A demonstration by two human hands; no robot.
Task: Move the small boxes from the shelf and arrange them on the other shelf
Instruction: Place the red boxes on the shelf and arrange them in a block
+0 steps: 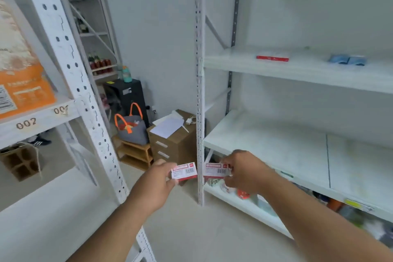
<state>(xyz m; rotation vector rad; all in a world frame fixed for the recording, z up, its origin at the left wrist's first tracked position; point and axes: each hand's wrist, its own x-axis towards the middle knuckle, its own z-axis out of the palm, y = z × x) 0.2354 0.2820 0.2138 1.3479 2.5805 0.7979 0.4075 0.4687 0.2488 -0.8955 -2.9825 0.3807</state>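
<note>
My left hand (pixel 158 178) grips a small red-and-white box (pixel 184 171) with a barcode, held in the aisle just left of a white shelf post (pixel 200 112). My right hand (pixel 244 171) pinches a second small red-and-white box (pixel 215 169) just right of that post, at the front edge of the right rack's middle shelf (pixel 276 147). The two boxes are level and a little apart. On the right rack's upper shelf (pixel 297 70) lies a flat red box (pixel 272 58) and some blue boxes (pixel 347 60).
A left rack (pixel 53 34) holds an orange bag (pixel 23 83) above labels 001 and 002. Behind stand a brown drawer cabinet (pixel 176 140) with papers, a grey bag with orange handles (pixel 131 127) and a black cabinet (pixel 125 95). Mixed items fill the right rack's bottom shelf (pixel 251 202).
</note>
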